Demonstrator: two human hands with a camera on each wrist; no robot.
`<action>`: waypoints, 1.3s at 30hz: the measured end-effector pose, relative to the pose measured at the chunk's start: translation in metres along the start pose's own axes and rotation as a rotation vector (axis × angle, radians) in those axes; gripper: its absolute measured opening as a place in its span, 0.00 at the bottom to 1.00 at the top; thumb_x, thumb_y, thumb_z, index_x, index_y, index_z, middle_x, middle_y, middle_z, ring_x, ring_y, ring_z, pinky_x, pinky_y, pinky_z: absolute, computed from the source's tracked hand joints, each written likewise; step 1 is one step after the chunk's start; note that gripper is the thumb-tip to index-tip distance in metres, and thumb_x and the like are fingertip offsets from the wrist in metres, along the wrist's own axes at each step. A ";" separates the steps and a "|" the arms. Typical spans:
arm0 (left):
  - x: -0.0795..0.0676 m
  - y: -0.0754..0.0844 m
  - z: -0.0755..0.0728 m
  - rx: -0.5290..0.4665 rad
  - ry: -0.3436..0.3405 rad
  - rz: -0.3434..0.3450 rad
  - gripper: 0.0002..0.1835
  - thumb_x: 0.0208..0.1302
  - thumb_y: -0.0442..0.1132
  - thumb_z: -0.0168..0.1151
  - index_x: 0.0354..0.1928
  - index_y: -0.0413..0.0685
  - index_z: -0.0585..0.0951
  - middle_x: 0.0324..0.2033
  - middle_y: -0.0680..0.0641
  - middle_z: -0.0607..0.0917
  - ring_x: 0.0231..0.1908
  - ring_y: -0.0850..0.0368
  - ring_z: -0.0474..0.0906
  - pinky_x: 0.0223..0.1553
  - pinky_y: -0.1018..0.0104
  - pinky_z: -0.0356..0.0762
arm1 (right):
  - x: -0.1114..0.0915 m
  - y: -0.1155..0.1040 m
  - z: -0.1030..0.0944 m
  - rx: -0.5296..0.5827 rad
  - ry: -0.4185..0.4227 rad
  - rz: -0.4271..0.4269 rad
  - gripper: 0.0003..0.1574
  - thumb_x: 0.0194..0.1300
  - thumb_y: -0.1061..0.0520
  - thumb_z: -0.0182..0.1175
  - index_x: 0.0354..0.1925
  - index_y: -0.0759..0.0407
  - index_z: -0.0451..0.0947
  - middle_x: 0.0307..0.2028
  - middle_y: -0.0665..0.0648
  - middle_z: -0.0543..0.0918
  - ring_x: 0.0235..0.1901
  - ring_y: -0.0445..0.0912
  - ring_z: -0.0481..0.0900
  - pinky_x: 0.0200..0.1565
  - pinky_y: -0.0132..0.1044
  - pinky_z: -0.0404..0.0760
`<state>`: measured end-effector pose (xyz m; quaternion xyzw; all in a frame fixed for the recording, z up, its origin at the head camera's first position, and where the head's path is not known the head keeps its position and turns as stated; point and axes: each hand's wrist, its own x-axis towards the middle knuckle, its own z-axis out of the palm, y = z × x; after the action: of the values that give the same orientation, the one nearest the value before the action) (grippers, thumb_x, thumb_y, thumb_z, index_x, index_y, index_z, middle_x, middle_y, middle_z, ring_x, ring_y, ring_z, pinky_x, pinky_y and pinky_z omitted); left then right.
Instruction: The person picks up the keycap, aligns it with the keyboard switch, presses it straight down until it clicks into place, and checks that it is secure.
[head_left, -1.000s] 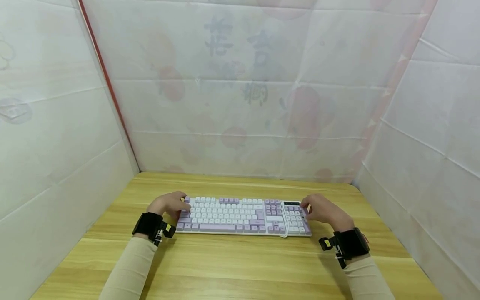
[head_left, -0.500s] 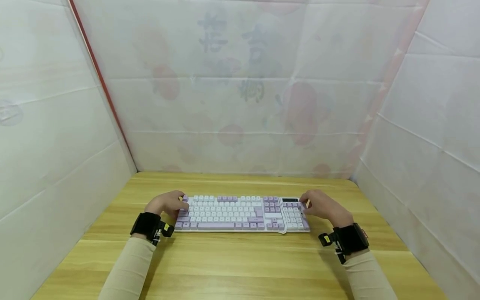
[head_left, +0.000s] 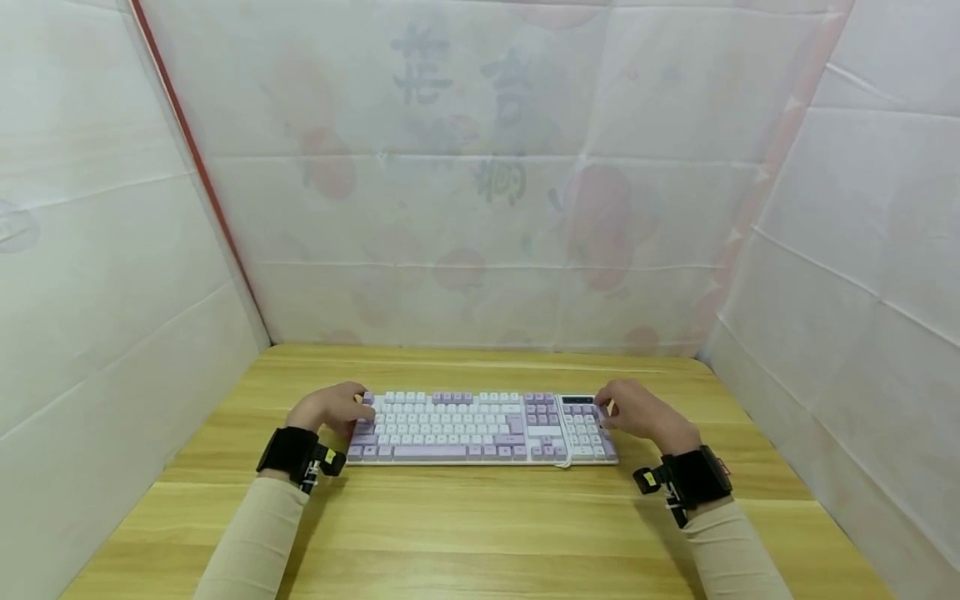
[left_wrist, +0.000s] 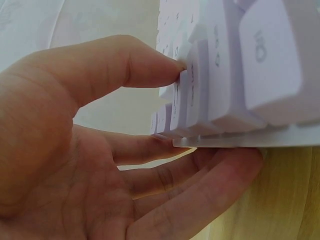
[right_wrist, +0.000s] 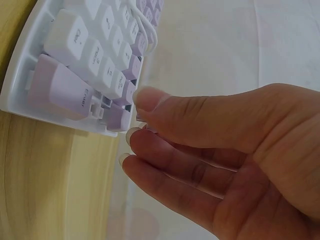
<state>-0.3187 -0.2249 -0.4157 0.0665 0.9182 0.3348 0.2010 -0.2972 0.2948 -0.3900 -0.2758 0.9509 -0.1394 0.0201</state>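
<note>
A white and lilac keyboard [head_left: 450, 429] lies across the table. At its left end my left hand [head_left: 337, 407] grips it: the thumb presses on the edge keys and the fingers reach under the rim, seen in the left wrist view. Beside the upper right corner of the number pad is my right hand [head_left: 643, 414], thumb and fingertips close together. Between them shows a sliver of a small pale piece that looks like a keycap [right_wrist: 141, 119], mostly hidden. Next to the lilac Enter key [right_wrist: 59, 90] a bare key switch [right_wrist: 97, 107] is exposed.
A thin white cable [head_left: 561, 433] runs over the keyboard by the number pad. The wooden table [head_left: 480, 533] ends at a patterned back sheet [head_left: 465, 225], with white sheets on both sides. Black wrist cameras sit on both forearms.
The head view has shifted slightly. Both hands stay at the same ends of the keyboard, with only a small movement of the right fingers.
</note>
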 end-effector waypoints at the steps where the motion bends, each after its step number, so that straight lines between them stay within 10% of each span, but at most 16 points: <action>1: 0.000 0.000 0.000 -0.003 0.002 -0.001 0.40 0.63 0.39 0.63 0.73 0.26 0.62 0.65 0.26 0.72 0.46 0.46 0.79 0.43 0.56 0.87 | 0.000 0.000 0.000 -0.002 0.000 -0.003 0.09 0.60 0.69 0.70 0.40 0.64 0.87 0.38 0.58 0.88 0.33 0.43 0.81 0.37 0.37 0.82; 39: -0.001 0.001 0.000 -0.013 0.001 0.007 0.39 0.63 0.39 0.63 0.72 0.25 0.63 0.64 0.26 0.72 0.46 0.46 0.79 0.43 0.55 0.87 | 0.002 -0.003 0.006 0.005 -0.040 0.072 0.14 0.57 0.71 0.69 0.43 0.67 0.87 0.40 0.61 0.88 0.31 0.43 0.81 0.37 0.38 0.83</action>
<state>-0.3178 -0.2242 -0.4148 0.0683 0.9159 0.3413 0.1998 -0.2967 0.2904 -0.3946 -0.2440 0.9592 -0.1355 0.0445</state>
